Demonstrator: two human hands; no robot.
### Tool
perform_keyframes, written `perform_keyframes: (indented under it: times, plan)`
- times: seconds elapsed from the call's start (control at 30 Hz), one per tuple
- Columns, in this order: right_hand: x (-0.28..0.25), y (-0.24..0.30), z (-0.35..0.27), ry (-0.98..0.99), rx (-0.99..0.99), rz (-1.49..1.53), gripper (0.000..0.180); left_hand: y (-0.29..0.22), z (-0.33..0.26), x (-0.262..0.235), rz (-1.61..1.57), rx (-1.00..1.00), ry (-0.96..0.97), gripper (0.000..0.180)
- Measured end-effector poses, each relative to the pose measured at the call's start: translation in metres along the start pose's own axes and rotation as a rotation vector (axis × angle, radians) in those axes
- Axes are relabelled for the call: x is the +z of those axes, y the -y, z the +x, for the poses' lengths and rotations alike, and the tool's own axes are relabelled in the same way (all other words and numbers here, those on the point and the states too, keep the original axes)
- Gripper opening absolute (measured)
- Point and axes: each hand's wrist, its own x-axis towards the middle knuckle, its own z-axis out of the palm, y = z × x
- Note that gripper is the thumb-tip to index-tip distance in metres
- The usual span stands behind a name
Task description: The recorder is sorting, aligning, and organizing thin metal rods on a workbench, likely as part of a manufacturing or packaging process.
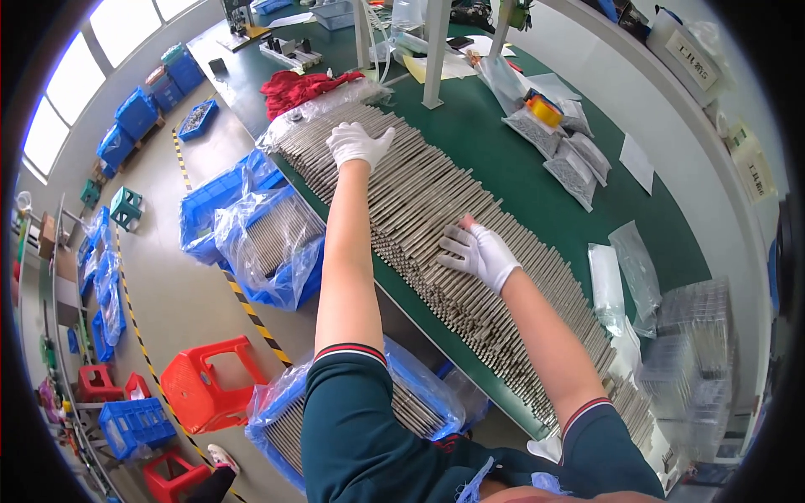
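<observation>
- Two white-gloved hands, left hand [358,142] and right hand [478,254], on the green table [486,142].
- One roll of yellow tape [545,110] on that table.
- Rods [436,218] on it: too many to count.
- One large red stool [211,384] left of the table, on the floor.

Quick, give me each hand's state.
Left hand: open, flat on the metal rods, holding nothing.
Right hand: open, fingers spread on the rods, holding nothing.

White-gloved left hand [358,142] and right hand [478,254] on grey metal rods [436,210], dark green table [495,142], red stool [210,381] near left, blue crates [138,113] far left, yellow tape roll [545,110] far right
</observation>
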Motion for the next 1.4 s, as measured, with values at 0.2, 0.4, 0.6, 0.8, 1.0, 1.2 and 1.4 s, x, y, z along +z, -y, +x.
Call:
perform_keyframes:
  times: [0.2, 0.4, 0.6, 0.8, 1.0, 1.2, 1.4]
  plan:
    - [0.007, 0.013, 0.039, -0.058, 0.201, 0.195, 0.059, -0.017, -0.02, 0.007, -0.05, 0.136, -0.022, 0.079]
    - [0.043, 0.031, 0.062, -0.124, 0.341, 0.177, 0.075, -0.045, -0.068, 0.0, -0.1, 0.193, 0.02, 0.074]
    - [0.046, 0.035, 0.055, -0.156, 0.346, 0.383, 0.068, -0.067, -0.115, -0.014, -0.15, 0.24, 0.08, 0.068]
    - [0.016, -0.003, 0.051, 0.046, 0.078, 0.355, 0.066, -0.083, -0.153, -0.01, -0.34, 0.21, 0.167, 0.055]
    - [-0.008, -0.026, 0.044, 0.398, -0.202, 0.444, 0.055, -0.104, -0.184, -0.015, -0.259, 0.382, -0.116, 0.037]
    - [-0.034, -0.021, -0.035, 0.481, -0.135, 0.652, 0.047, -0.126, -0.251, -0.057, -0.24, 0.453, -0.116, 0.028]
    - [-0.065, -0.049, -0.125, 0.175, -0.228, 0.747, 0.029, -0.13, -0.328, -0.093, -0.373, 0.733, 0.259, 0.046]
